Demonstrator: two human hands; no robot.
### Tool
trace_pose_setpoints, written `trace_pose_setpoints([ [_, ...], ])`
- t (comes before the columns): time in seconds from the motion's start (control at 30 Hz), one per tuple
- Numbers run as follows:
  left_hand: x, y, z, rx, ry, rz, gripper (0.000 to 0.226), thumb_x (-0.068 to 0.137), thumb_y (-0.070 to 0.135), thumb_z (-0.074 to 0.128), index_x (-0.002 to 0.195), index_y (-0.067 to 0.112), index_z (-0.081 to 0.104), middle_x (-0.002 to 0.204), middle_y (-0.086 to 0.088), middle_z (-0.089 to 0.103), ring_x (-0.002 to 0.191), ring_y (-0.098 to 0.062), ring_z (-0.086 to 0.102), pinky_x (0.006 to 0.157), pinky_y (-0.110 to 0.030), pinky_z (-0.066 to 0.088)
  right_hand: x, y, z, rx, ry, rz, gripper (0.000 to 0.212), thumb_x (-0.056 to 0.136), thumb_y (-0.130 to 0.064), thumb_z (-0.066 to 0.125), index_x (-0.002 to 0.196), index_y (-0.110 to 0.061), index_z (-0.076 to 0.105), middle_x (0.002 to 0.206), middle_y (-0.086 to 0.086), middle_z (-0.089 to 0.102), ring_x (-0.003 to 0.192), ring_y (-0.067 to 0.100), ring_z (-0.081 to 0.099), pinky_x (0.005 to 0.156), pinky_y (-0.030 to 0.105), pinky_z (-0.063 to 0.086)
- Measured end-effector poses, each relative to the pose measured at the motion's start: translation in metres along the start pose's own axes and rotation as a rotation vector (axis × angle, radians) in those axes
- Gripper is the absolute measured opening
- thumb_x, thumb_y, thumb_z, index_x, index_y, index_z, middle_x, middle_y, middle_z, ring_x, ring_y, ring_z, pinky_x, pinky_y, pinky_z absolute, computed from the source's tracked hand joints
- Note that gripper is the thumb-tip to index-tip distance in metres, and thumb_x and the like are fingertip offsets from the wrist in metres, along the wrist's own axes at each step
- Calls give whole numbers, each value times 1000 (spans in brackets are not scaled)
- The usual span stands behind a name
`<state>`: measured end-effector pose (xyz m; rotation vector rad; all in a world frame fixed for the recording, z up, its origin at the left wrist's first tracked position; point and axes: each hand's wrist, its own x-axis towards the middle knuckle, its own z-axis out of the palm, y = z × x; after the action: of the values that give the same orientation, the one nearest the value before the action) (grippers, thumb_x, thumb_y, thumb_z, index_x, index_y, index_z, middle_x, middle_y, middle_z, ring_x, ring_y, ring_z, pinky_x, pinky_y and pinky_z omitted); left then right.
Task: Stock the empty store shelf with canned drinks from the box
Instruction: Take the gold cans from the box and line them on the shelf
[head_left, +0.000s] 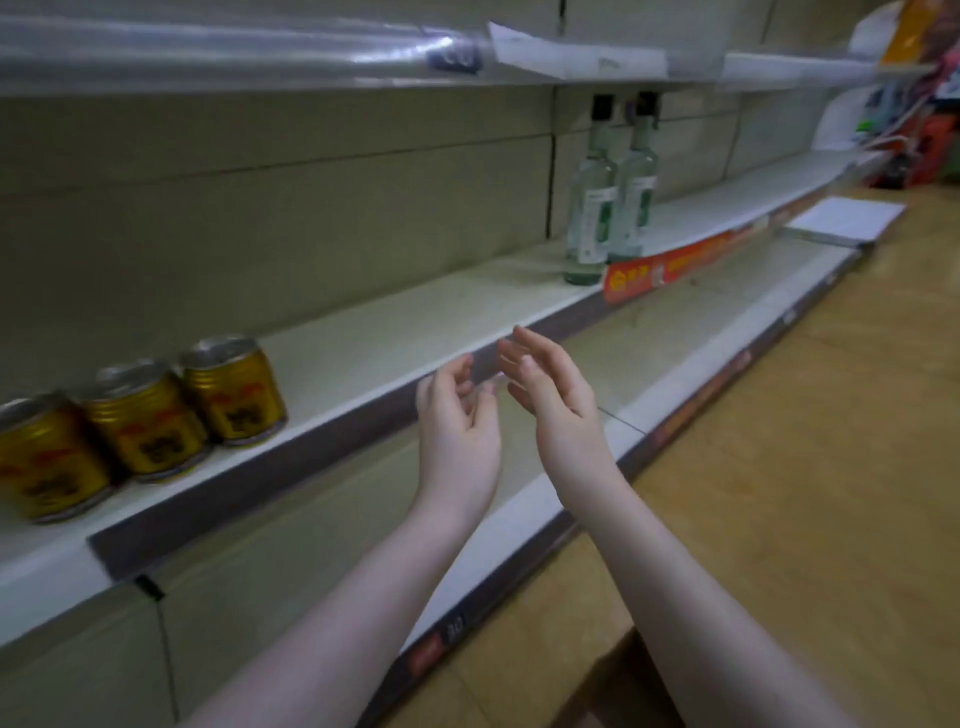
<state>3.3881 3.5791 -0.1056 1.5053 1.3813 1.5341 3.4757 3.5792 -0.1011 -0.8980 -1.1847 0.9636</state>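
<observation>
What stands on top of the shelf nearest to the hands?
Three gold cans stand in a row at the left end of the shelf, two glass bottles with dark caps farther right. The picture's edge cuts the leftmost can; anything beyond it cannot be seen.

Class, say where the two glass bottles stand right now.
In the head view the two glass bottles stand upright, side by side, right of centre on the middle shelf, behind the orange price strip and right of the three gold cans.

both bare forearms stretched forward, left hand (457, 415) empty with fingers loosely curled, right hand (550, 384) empty with fingers nearly straight, palms facing each other, hands close but apart
</observation>
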Motion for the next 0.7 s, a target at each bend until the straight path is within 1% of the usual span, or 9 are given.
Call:
trace_pose_setpoints([
  [0.07, -10, -1, 28, -37, -59, -14, 34, 95, 18, 49, 128, 11, 47, 128, -4, 45, 105, -5, 49, 76, 6, 36, -12, 2, -28, -8, 46, -5, 27, 99, -13, 41, 124, -18, 51, 124, 3, 59, 119, 12, 55, 101, 25, 45],
  [0.13, -23, -5, 56, -60, -143, -40, 34, 95, 23, 50, 128, 15, 47, 129, -1, 47, 106, -3, 49, 77, 3, 37, -29, 9, -57, -13, 106, 1, 23, 98, -16, 42, 118, -22, 52, 122, 3, 60, 118, 14, 56, 101, 29, 46],
  [0.27, -62, -21, 114, -120, -319, -93, 28, 95, 24, 50, 121, 15, 53, 124, -3, 53, 97, 4, 53, 76, 0, 41, -68, 31, -119, -6, 327, 52, 25, 91, -22, 45, 114, -19, 55, 119, 9, 63, 114, 21, 59, 97, 31, 49],
  [0.33, -87, -36, 142, -113, -458, -144, 24, 95, 26, 49, 115, 16, 57, 118, -2, 58, 100, -2, 56, 85, -11, 45, -93, 48, -151, -45, 435, 110, 22, 94, -21, 45, 112, -21, 56, 116, 6, 64, 112, 18, 61, 95, 32, 50],
  [0.4, -115, -53, 170, -85, -599, -231, 24, 95, 26, 49, 111, 13, 61, 109, -1, 63, 103, -12, 58, 88, -22, 46, -122, 69, -181, -94, 556, 195, 19, 97, -18, 43, 110, -24, 56, 112, 3, 64, 109, 18, 61, 93, 32, 50],
  [0.47, -144, -73, 196, -46, -691, -351, 22, 94, 24, 50, 105, 9, 63, 101, -3, 65, 102, -20, 60, 86, -25, 44, -153, 94, -205, -158, 681, 323, 18, 97, -17, 44, 109, -22, 56, 110, 2, 64, 108, 21, 60, 92, 34, 50],
  [0.53, -173, -94, 217, 31, -790, -474, 24, 94, 24, 51, 102, 6, 63, 101, -8, 66, 101, -24, 60, 85, -29, 43, -184, 122, -226, -255, 766, 467, 18, 96, -15, 45, 109, -18, 57, 109, 4, 64, 107, 21, 60, 93, 36, 49],
  [0.63, -211, -127, 228, 153, -909, -569, 29, 93, 27, 51, 103, 4, 64, 104, -11, 66, 98, -22, 58, 80, -26, 38, -223, 155, -243, -463, 751, 733, 21, 96, -18, 45, 112, -16, 58, 106, 1, 61, 106, 21, 59, 85, 31, 48],
  [0.7, -228, -146, 229, 225, -969, -593, 29, 93, 30, 50, 104, 6, 63, 105, -10, 65, 98, -21, 58, 78, -25, 38, -241, 173, -251, -599, 668, 864, 25, 95, -19, 47, 117, -14, 56, 110, 3, 60, 107, 21, 58, 87, 34, 50],
])
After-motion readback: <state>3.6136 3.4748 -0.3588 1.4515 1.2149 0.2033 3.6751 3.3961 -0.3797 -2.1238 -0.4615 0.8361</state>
